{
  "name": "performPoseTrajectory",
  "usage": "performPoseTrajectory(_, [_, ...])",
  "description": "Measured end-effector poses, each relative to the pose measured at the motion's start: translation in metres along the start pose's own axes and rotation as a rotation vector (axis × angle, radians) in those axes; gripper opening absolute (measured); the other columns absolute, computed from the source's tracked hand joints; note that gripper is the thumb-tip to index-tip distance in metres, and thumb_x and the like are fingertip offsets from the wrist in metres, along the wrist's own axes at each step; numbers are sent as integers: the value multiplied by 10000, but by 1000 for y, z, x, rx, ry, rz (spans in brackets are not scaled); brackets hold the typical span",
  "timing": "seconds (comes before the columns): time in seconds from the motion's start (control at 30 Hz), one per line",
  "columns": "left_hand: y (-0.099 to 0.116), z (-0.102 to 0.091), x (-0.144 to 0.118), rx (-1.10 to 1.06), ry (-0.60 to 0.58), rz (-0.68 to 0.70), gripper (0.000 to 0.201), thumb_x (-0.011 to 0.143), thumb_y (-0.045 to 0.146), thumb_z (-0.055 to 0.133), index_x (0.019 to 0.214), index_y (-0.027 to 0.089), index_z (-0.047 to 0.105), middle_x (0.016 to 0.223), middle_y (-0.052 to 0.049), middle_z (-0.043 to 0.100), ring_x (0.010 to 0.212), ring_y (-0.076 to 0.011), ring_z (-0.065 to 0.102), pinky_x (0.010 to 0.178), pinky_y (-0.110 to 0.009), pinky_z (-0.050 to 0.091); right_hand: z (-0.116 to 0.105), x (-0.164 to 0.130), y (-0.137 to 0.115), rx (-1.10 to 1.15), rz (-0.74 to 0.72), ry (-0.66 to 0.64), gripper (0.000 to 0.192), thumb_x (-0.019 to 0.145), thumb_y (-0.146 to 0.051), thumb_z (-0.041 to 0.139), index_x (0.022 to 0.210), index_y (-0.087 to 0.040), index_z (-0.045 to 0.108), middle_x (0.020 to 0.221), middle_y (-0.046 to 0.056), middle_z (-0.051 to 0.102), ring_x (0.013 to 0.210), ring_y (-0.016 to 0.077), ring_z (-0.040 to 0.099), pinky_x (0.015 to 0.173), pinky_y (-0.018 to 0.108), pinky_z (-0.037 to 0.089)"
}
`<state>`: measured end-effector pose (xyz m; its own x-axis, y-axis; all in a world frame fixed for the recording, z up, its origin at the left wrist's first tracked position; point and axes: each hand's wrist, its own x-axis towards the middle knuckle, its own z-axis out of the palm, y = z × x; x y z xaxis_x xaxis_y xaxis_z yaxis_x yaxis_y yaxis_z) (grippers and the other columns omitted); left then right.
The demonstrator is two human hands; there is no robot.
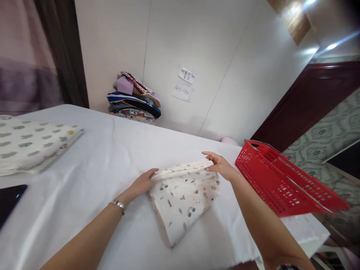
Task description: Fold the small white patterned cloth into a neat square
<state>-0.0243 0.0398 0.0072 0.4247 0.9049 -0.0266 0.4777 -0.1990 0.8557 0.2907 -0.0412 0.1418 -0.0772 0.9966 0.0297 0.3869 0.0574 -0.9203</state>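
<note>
Your left hand (143, 182) pinches the near-left corner and your right hand (221, 165) pinches the far-right corner of the folded white printed cotton cloth (182, 198), which lies on the white-covered table (98, 161) just beside the red plastic basket (281, 180). Keep both grips closed on all layers. Align the edges evenly and hold the fabric taut to avoid creases.

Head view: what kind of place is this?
Probably a small indoor cloth-folding or laundry workstation. Both hands, left hand and right hand, grip a folded white printed cloth on a white-covered table; a red plastic basket sits alongside, and a stack of folded colourful fabrics leans against the wall.
</note>
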Motion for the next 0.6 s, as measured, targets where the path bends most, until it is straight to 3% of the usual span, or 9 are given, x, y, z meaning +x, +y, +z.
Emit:
performPoseTrajectory(0.17, [16,-10,-16,-81,-117,57,474,633,289,532,1093,231,626,1127,-53,655,1004,-250,612,801,-301,495,-2,-15,-8,-13,1,-2,692,559,-203,755,1218,-254,549,928,-13,543,855,131,554,761,248,451])
performPoseTrajectory(0.4, [24,-10,-23,9,-79,45,298,651,466,593,794,208,636,823,-25,686,795,-226,632,663,-274,470,-12,-25,-7,-89,2,3,729,545,-208,736,1246,-237,537,947,-1,550,847,133,540,768,254,440])
performPoseTrajectory(0.5, [50,-35,-12,85,43,86,272,628,438,620,773,208,610,759,-3,659,760,-212,612,650,-268,451,-23,-16,-10,-139,-57,96,761,538,-204,717,1271,-215,513,952,3,554,846,142,538,797,270,435])
performPoseTrajectory(0.6, [100,-74,-8,239,341,192,288,614,373,649,851,217,598,784,11,633,765,-203,593,693,-281,444,-30,-3,-23,-184,-167,252,845,561,-198,686,1360,-183,408,994,24,563,865,156,540,817,284,434])
